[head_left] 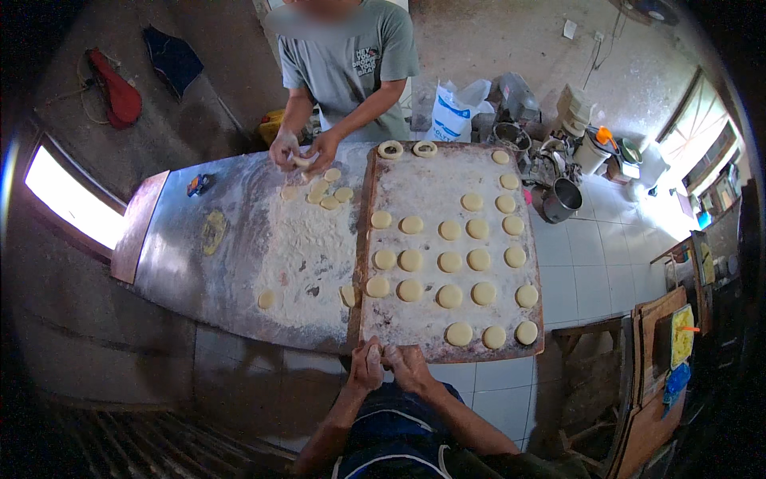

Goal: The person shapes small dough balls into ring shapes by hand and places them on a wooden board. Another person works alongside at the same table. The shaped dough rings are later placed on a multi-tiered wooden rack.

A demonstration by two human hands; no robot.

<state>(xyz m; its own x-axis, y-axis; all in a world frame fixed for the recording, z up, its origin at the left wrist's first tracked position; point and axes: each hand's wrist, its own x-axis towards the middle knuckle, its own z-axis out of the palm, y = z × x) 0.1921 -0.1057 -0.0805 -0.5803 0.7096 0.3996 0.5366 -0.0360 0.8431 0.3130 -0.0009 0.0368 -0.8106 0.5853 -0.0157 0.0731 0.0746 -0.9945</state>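
Dough piece [384, 351] mostly hidden between hands, perhaps ring-shaped; co-worker's face blurred

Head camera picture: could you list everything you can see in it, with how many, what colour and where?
Dough rounds: about twenty-two, pale yellow, in rows on the floured board.
Dough rings: two, pale, at the board's far edge.
Board: one, brown wood, floured, on the table's right part.
Loose dough pieces: several, pale, on the table near the co-worker.
Table: one, grey metal, dusted with flour.
Co-worker: one, grey shirt, across the table, both hands on dough.
Metal pot: one, silver, on the floor, right.
White bag: one, behind the table.
Left hand: at the board's near edge, fingers curled, pressed against the right hand.
Right hand: beside it, same place.
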